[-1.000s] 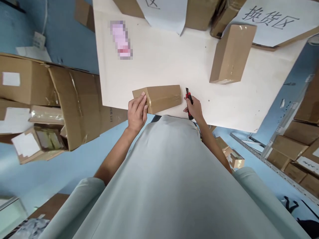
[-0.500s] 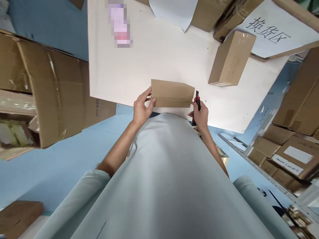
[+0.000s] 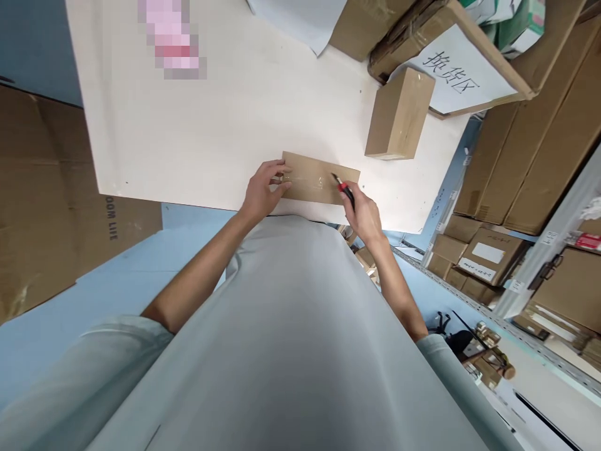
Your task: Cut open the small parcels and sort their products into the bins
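Observation:
A small brown cardboard box [image 3: 307, 181] lies at the near edge of the white table [image 3: 225, 125], with shiny clear tape across its face. My left hand [image 3: 267, 188] grips the box's left end, thumb low and fingers along the upper side. In my right hand [image 3: 364, 213] is a black and red box cutter [image 3: 346, 189]. Its tip points up and left, over the right part of the box; whether the blade touches the cardboard I cannot tell.
A taped cardboard box [image 3: 399, 116] stands to the right on the table. Behind it is an open carton with a handwritten white sign [image 3: 453, 78]. White paper [image 3: 300, 22] hangs at the back. A large carton [image 3: 61, 207] stands left of the table; shelves of boxes [image 3: 488, 250] line the right.
My right hand has brought the box cutter left, from beside the box to over it, and tilted it. The box now shows its taped face. The whole view has shifted.

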{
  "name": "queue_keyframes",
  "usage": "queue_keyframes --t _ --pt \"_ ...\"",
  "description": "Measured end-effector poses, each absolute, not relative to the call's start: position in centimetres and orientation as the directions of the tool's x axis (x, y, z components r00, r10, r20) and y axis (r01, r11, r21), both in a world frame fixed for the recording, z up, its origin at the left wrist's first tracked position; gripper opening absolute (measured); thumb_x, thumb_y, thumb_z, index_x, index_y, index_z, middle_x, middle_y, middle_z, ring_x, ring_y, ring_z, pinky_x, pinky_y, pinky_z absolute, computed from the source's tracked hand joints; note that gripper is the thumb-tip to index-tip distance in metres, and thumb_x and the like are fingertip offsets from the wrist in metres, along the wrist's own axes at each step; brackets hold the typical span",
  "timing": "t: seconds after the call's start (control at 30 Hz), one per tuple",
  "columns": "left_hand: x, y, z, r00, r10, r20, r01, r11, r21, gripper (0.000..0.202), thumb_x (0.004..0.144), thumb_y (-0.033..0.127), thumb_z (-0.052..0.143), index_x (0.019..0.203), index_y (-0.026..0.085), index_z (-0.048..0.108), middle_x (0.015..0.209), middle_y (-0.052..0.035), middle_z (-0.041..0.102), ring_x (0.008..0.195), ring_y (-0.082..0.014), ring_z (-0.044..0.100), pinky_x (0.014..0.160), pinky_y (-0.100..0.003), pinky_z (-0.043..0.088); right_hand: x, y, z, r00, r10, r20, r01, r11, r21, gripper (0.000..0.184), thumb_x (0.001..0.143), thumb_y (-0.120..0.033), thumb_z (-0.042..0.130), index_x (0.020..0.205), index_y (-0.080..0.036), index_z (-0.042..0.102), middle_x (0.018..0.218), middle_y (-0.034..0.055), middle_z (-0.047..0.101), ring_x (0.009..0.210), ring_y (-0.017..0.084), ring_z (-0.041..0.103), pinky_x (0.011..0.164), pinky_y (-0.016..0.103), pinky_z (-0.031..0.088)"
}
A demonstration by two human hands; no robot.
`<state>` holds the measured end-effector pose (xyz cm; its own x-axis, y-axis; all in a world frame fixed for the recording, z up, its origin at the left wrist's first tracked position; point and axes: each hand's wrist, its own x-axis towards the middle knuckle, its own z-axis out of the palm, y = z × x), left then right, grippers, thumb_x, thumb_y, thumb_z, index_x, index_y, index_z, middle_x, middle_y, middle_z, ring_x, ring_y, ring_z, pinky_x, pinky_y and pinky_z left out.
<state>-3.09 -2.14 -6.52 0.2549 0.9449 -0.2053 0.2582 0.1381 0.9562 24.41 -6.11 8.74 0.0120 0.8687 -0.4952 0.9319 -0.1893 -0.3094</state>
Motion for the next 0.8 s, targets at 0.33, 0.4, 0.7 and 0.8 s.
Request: queue_keyframes --t 0.33,0.4,0.7,0.8 --pt "-2.9 -1.4 -8.3 0.321 0.93 -0.179 0.161 0.132 0.978 0.054 0.1 0.068 0.074 0.136 0.027 0.076 0.155 -0.0125 0.067 0.125 -0.0293 0.073 0.109 -0.049 0.067 17.8 0.1 8.7 -0.286 0.704 -0.65 0.958 0.197 -0.208 0.05 0.123 -0.042 0.038 0.161 -0.025 0.066 0.139 0.013 0.083 0.119 0.036 0.078 0.094 0.038 0.053" --pt "-2.8 -1.4 -8.5 0.322 0.929 -0.184 0.147 0.143 0.979 0.055 0.1 0.07 0.074 0.136 0.027 0.076 0.155 -0.0121 0.066 0.126 -0.0291 0.073 0.11 -0.048 0.067 17.4 0.6 8.7 -0.272 0.695 -0.665 0.962 0.21 -0.175 0.05 0.123 -0.043 0.039 0.161 -0.025 0.066 0.138 0.0133 0.084 0.119 0.036 0.078 0.094 0.038 0.052" --pt "-2.3 -1.3 -9.2 0.298 0.939 -0.171 0.099 0.148 0.984 0.051 0.098 0.064 0.078 0.133 0.028 0.079 0.153 -0.0119 0.068 0.123 -0.0293 0.075 0.108 -0.048 0.068 16.5 1.7 9.6 -0.244 0.67 -0.702 0.967 0.224 -0.123 0.05 0.124 -0.042 0.04 0.162 -0.024 0.067 0.133 0.0138 0.085 0.117 0.035 0.078 0.096 0.038 0.05" --pt "-2.2 -1.2 -9.3 0.291 0.941 -0.174 0.088 0.155 0.984 0.05 0.098 0.064 0.079 0.132 0.028 0.079 0.152 -0.0115 0.068 0.124 -0.0294 0.074 0.107 -0.048 0.069 16.3 1.9 9.5 -0.239 0.66 -0.712 0.967 0.227 -0.114 0.049 0.124 -0.041 0.039 0.16 -0.024 0.068 0.132 0.0129 0.085 0.117 0.034 0.077 0.096 0.037 0.05"
